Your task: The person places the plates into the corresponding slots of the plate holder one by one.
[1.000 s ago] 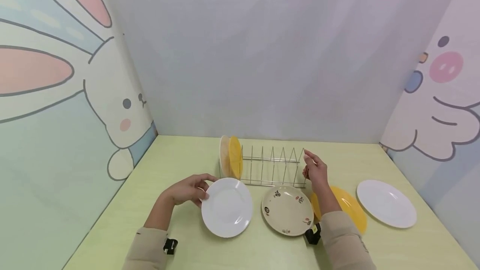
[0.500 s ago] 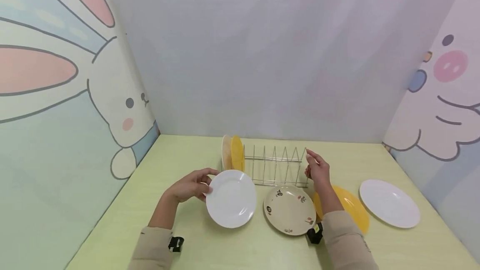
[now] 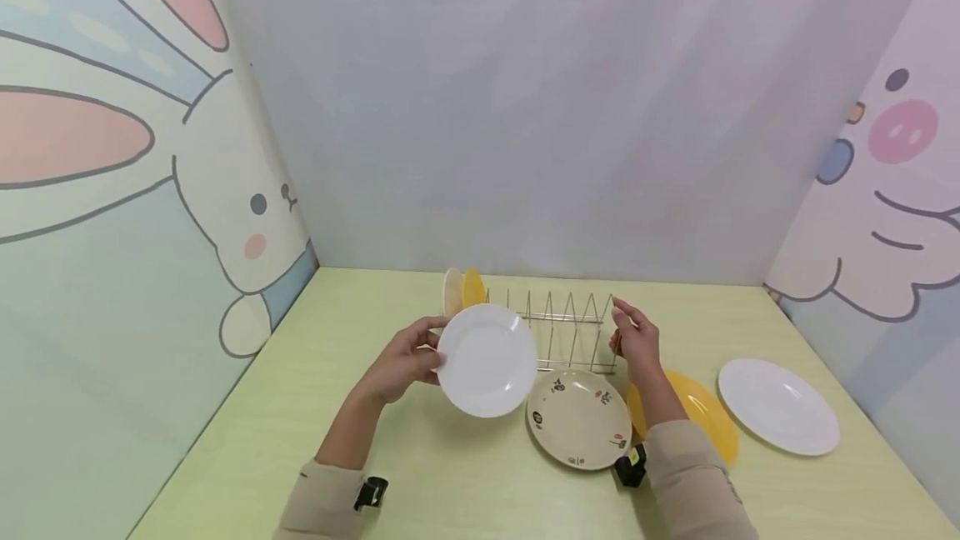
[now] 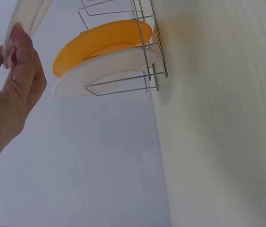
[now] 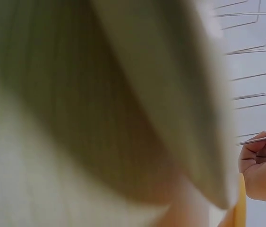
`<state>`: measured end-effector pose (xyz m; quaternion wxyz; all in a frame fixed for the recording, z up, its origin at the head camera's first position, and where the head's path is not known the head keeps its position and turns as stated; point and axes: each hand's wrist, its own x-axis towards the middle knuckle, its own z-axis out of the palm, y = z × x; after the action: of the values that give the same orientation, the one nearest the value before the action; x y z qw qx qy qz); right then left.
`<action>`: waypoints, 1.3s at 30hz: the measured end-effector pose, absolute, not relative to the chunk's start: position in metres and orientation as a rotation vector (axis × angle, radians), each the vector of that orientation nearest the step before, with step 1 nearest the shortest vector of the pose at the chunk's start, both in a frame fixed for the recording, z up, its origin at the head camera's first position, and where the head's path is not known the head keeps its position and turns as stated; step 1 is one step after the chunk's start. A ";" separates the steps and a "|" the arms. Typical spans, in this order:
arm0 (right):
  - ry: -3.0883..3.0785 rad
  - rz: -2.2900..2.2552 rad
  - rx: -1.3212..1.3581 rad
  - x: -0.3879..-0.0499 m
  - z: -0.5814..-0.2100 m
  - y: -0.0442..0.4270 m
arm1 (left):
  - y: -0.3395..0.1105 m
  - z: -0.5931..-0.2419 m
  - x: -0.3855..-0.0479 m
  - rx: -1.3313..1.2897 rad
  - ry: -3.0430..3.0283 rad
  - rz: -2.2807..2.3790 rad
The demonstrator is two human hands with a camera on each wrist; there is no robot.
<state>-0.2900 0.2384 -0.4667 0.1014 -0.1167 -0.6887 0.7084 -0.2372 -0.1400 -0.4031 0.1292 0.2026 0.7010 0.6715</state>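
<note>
In the head view the left hand (image 3: 408, 361) pinches the left edge of a white plate (image 3: 487, 361), raised and tilted in front of the wire rack (image 3: 573, 367). The left wrist view shows the left hand (image 4: 14, 90) with thumb and fingers on that plate (image 4: 26, 23). At the rack's right end, the right hand (image 3: 636, 340) grips the end wire; the right wrist view also shows this hand (image 5: 265, 165) at the wire. A cream plate (image 3: 452, 293) and a yellow plate (image 3: 472, 288) stand upright in the rack's left end, partly hidden behind the held plate.
A patterned beige plate (image 3: 579, 421) lies in front of the rack. Right of it, a yellow plate (image 3: 701, 411) is partly under the right forearm. A white oval plate (image 3: 778, 407) lies farther right on the table (image 3: 247, 448). Walls stand behind and at both sides.
The left hand has raised the white plate and moved it right and toward the rack, so it now covers part of the standing plates. The right hand keeps its grip on the rack's end.
</note>
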 end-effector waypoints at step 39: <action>-2.037 2.107 -0.346 -0.291 -0.469 0.240 | -0.047 -0.392 -0.242 -0.022 1.943 2.935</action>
<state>-0.2907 0.2403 -0.4692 0.0952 -0.1169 -0.6872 0.7106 -0.2417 -0.0470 -0.3920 -0.1881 -0.0062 0.5421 0.8190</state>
